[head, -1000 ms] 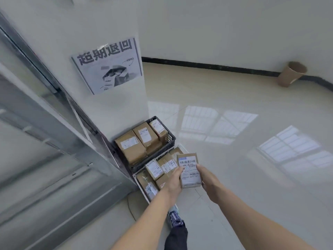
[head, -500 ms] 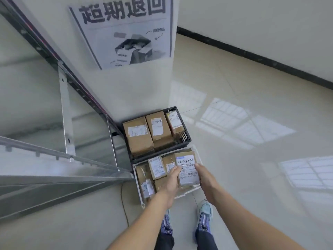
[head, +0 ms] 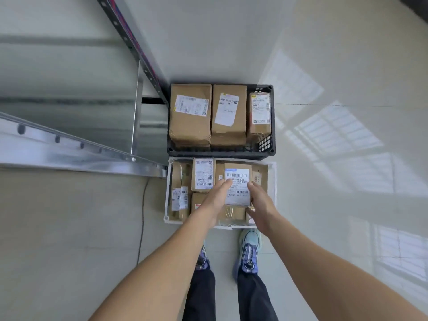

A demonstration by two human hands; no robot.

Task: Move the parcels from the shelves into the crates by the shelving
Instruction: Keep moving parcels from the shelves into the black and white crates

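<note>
Two hands grip one parcel (head: 237, 188), left hand (head: 214, 201) and right hand (head: 261, 203) curled on opposite edges. The white crate (head: 167, 193) looks full; released, it may slide off the pile.

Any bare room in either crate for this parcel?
Little. The black crate has a bare pocket in its near right corner, between the narrow right parcel and the near wall. The white crate is crowded: cardboard shows wall to wall under the held parcel.
</note>
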